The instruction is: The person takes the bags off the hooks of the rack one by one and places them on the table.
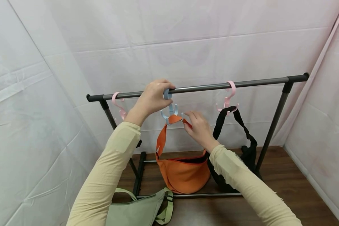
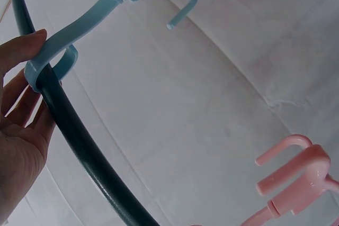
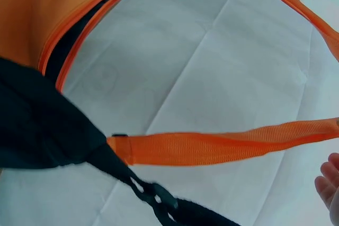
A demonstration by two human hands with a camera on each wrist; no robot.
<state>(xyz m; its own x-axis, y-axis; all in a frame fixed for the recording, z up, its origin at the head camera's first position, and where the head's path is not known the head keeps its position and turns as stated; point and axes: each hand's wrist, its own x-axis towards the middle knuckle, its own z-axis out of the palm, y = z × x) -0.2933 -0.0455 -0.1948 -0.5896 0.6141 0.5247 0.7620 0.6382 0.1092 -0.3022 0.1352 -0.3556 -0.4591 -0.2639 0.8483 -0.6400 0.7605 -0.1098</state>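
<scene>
My left hand grips the top of a light blue multi-prong hook where it curls over the dark rail. In the left wrist view, thumb and fingers lie on either side of the hook's curve. An orange bag hangs by its strap, which loops over the hook's lower prongs. Beside those prongs, my right hand pinches the strap's right side. Some right-hand fingers show at the right wrist view's edge, below the orange strap; the pinch itself is mostly outside that view.
A pink hook on the rail carries a black bag, partly behind my right forearm. Another pink hook hangs at left. A green bag lies low in front, near the rack's lower bar. White sheeting surrounds the rack.
</scene>
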